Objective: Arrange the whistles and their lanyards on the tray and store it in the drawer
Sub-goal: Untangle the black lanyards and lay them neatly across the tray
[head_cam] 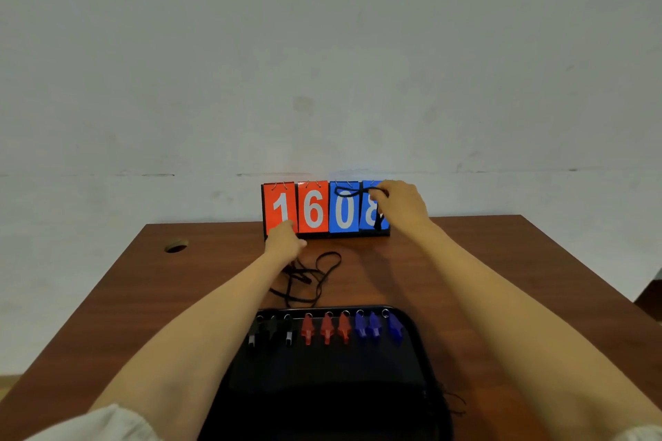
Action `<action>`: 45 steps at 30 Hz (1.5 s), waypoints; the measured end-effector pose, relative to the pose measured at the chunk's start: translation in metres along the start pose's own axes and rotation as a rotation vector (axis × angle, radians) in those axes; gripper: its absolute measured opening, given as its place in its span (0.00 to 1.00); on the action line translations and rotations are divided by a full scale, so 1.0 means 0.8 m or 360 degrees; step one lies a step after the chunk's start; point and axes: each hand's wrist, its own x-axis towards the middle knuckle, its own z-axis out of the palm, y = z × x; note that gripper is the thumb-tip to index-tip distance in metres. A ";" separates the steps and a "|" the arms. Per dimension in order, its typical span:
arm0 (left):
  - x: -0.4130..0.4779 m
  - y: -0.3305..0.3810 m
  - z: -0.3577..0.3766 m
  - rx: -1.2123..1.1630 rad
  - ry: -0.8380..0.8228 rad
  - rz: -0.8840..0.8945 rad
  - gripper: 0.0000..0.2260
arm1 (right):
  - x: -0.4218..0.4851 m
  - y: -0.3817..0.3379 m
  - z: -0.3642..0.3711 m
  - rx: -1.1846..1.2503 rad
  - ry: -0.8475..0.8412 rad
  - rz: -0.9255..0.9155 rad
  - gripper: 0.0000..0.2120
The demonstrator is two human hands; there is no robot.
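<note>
- Brown wood table (143, 297). On the left of the action, the left hand (284, 240) sits at the foot of the scoreboard (311, 208); can't tell if its fingers grip anything.
- Just nearer, the lanyard pile (311, 276) is thin floppy cord that looks tangle-prone, so I'd lift one strand by a loop end.
- Nine whistles (326, 328) line the far edge of the tray (322, 369): black, red, blue. Probably light hard plastic.
- Far right, the right hand (401, 204) pinches a lifted lanyard (353, 193) in front of the blue cards.

Nine whistles (326, 331) line the black tray (322, 376); lanyards (308, 276) tangled beyond.
</note>
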 end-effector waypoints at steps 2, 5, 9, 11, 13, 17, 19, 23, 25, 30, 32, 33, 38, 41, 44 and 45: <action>-0.007 0.002 -0.002 0.0086 -0.0105 -0.0013 0.38 | -0.006 -0.003 0.004 -0.0058 -0.0115 -0.0037 0.14; -0.024 0.019 0.005 0.0086 -0.0099 0.0364 0.43 | -0.015 -0.006 0.015 -0.0205 -0.0264 -0.0111 0.13; -0.034 0.042 0.013 0.0318 -0.0037 0.0923 0.28 | -0.024 -0.012 0.022 -0.0263 -0.0374 -0.0203 0.13; -0.037 0.051 0.013 0.0357 0.0033 0.1007 0.17 | -0.028 -0.019 0.020 -0.0270 -0.0393 -0.0246 0.13; -0.041 0.056 0.009 0.0485 0.0168 0.1023 0.12 | -0.033 -0.025 0.015 -0.0278 -0.0405 -0.0271 0.13; -0.052 0.044 -0.015 0.0698 0.0223 0.0959 0.14 | -0.047 -0.023 0.000 -0.0117 -0.0385 -0.0212 0.15; -0.056 0.026 -0.030 0.0698 0.0178 0.0859 0.15 | -0.053 -0.013 -0.010 -0.0027 -0.0301 -0.0162 0.12; -0.073 -0.020 -0.064 0.0757 0.0110 0.0637 0.15 | -0.073 0.010 -0.026 -0.0096 -0.0189 -0.0114 0.09; -0.095 -0.036 -0.076 0.0784 0.0058 0.0596 0.17 | -0.086 0.020 -0.029 -0.0062 -0.0161 -0.0071 0.09; -0.134 -0.085 -0.091 0.0800 0.0140 0.0379 0.10 | -0.125 0.053 -0.023 -0.0026 -0.0183 0.0082 0.09; -0.146 -0.104 -0.094 0.0775 0.0151 0.0281 0.05 | -0.145 0.067 -0.020 -0.0038 -0.0159 0.0171 0.08; -0.153 -0.111 -0.095 0.0779 0.0125 0.0253 0.05 | -0.155 0.073 -0.019 -0.0059 -0.0166 0.0202 0.09; -0.186 -0.143 -0.080 0.0874 0.0003 0.0248 0.07 | -0.202 0.092 -0.008 -0.0138 -0.0287 0.0308 0.10; -0.204 -0.158 -0.069 0.0912 -0.0070 0.0229 0.10 | -0.225 0.103 -0.001 -0.0039 -0.0349 0.0354 0.07; -0.216 -0.169 -0.063 0.0861 -0.0095 0.0158 0.07 | -0.242 0.113 0.003 -0.0064 -0.0414 0.0411 0.07; -0.220 -0.171 -0.062 0.0854 -0.0113 0.0153 0.06 | -0.247 0.117 0.005 -0.0068 -0.0411 0.0432 0.08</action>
